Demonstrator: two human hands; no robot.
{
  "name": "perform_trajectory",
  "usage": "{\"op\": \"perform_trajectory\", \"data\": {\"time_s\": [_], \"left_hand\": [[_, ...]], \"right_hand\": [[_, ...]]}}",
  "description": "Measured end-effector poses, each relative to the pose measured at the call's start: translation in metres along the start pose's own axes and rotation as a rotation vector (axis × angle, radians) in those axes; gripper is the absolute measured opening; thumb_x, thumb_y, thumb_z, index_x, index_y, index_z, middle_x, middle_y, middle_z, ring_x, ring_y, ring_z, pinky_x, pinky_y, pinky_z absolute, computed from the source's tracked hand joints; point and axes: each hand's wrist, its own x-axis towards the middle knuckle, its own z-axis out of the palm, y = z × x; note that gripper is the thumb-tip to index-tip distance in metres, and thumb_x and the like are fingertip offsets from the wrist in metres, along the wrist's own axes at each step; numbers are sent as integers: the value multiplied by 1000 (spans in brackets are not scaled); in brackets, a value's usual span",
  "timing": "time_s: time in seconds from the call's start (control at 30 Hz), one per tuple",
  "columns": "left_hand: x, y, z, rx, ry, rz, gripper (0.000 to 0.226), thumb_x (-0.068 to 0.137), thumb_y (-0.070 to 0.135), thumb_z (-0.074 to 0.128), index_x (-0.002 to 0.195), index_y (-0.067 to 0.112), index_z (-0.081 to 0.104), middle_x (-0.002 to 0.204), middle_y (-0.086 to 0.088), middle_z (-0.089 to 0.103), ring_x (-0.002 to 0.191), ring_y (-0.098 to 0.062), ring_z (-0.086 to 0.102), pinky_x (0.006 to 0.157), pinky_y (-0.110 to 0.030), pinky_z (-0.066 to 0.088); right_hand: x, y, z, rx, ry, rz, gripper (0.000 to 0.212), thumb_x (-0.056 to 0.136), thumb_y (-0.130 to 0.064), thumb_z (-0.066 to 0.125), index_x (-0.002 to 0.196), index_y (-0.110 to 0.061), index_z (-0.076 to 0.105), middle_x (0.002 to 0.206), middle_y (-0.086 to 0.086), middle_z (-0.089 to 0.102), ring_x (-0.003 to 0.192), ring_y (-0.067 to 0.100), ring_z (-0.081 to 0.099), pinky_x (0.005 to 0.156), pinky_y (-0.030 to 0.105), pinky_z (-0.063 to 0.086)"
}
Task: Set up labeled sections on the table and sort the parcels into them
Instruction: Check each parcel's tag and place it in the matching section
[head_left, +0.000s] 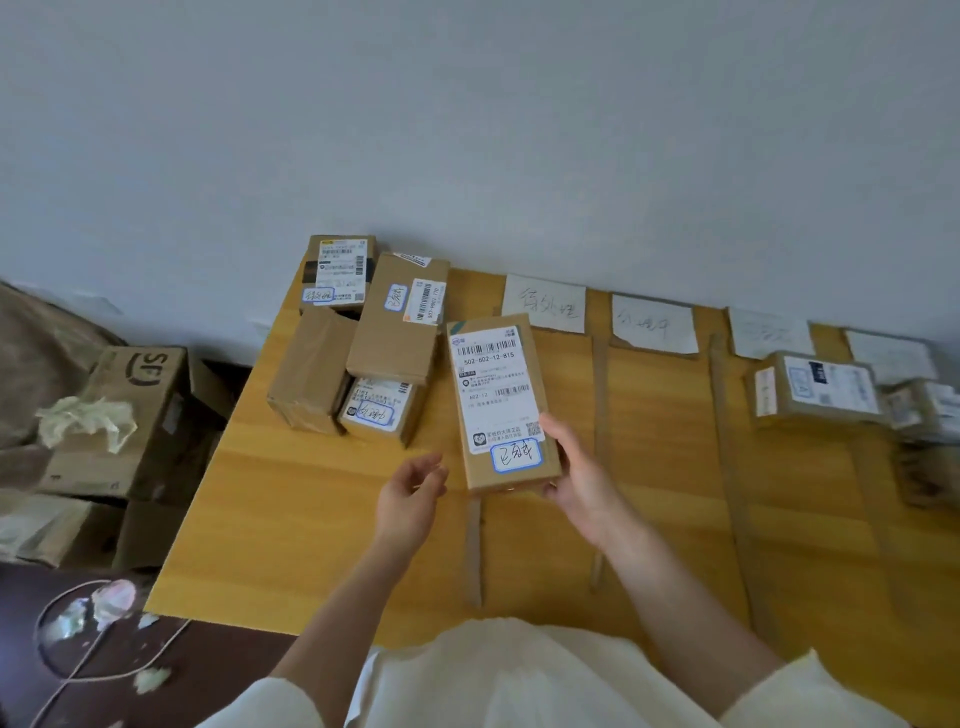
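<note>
The wooden table (311, 519) stretched out under my fingers, smooth and yellow, marked off into sections by flat strips of brown tape (600, 415) running away from me. Beyond my fingertips, against the wall, white paper labels (543, 304) with handwritten characters headed the sections. To the left of my left hand (410, 486), past the table's edge, an open brown carton (130, 415) sat on the floor with crumpled pale paper (85, 423) on its top; what else it held I could not tell. Up and left of my fingers stood a cluster of four taped cardboard parcels (395, 322), boxy and matte, most bearing printed shipping labels. Far to the right of my right hand (576, 467), two more parcels (815, 389) lay in the farther sections. My right fingers curled round the near right edge of a long rectangular cardboard parcel (501, 400), holding it lifted, its white barcode label and blue-bordered handwritten sticker facing up. My left hand hung just beside it, fingers loosely curved, touching nothing.
</note>
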Motion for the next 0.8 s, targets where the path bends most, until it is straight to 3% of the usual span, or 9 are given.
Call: {"op": "perform_trajectory", "data": {"time_s": [0.23,0.4,0.5,0.6,0.8], "left_hand": [[7,-3,62,401,-148,127,12,89,25,64,101,26,62,99,8,66,99,-18,63,79,-28,47],[3,6,120,782,-334,237,35,94,38,55,127,28,53,128,6,56,117,-15,54,85,-30,49],[-3,10,153,919,-426,315,41,95,39,52,134,28,49,139,4,49,125,-17,49,85,-30,49],[-8,8,182,1002,-491,385,41,96,36,52,135,27,48,144,1,44,133,-20,41,102,-35,41],[-9,1,231,1205,-618,472,43,95,35,53,137,26,46,147,0,42,137,-22,36,111,-39,35]], "right_hand": [[-20,4,-71,235,237,-11,39,90,-47,54,118,-23,66,113,1,73,109,19,66,94,38,49],[-42,13,-133,412,469,-120,55,84,-62,52,123,-26,66,119,5,71,116,29,63,108,54,41],[-58,16,-168,481,620,-170,47,90,-61,43,114,-30,69,112,2,74,111,26,66,101,46,46],[-70,18,-201,520,795,-148,52,89,-64,40,116,-29,67,112,1,73,110,24,65,81,35,45],[-72,23,-256,592,892,-87,60,85,-67,48,125,-24,59,118,4,66,108,21,60,80,32,46]]}}
